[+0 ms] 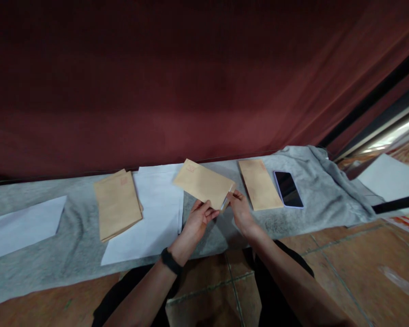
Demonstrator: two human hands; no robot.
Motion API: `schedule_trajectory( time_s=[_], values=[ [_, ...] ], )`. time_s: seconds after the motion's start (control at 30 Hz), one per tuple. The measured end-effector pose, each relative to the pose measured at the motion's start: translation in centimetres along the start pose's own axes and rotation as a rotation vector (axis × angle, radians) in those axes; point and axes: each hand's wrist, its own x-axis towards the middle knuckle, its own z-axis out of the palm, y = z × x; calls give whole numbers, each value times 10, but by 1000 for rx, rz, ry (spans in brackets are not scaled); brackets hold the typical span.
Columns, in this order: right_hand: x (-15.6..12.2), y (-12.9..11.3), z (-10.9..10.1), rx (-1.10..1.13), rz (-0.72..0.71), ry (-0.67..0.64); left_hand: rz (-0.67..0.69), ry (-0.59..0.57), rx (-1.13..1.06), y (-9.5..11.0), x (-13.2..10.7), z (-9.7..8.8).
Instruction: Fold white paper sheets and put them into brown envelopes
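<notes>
A brown envelope point(201, 183) is held above the grey cloth point(71, 236), tilted up to the left. My left hand point(197, 220) grips its near end from below, fingers closed on it. At the flap end my right hand point(240, 210) pinches the envelope, by a pale strip on its edge. A stack of brown envelopes point(117, 204) lies to the left, partly over white paper sheets point(153, 218). Another brown envelope point(259, 183) lies flat to the right of my hands.
A phone point(288, 188) with a dark screen lies beside the right envelope. A white sheet point(20, 225) sits at the far left, another white sheet point(388, 177) at the far right. A dark red curtain point(191, 77) hangs behind. Brown floor tiles point(354, 259) lie in front.
</notes>
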Motion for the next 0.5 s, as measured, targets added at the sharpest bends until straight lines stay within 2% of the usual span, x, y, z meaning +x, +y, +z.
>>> schedule_trajectory(
  time_s=[0.23, 0.37, 0.5],
  values=[
    [-3, 8, 3, 50, 11, -35, 93, -58, 138, -15, -8, 7],
    [-2, 11, 6, 78, 56, -33, 206, 5, 214, -18, -8, 11],
    [-1, 13, 1, 13, 39, -54, 246, 46, 211, -14, -7, 7]
  ],
)
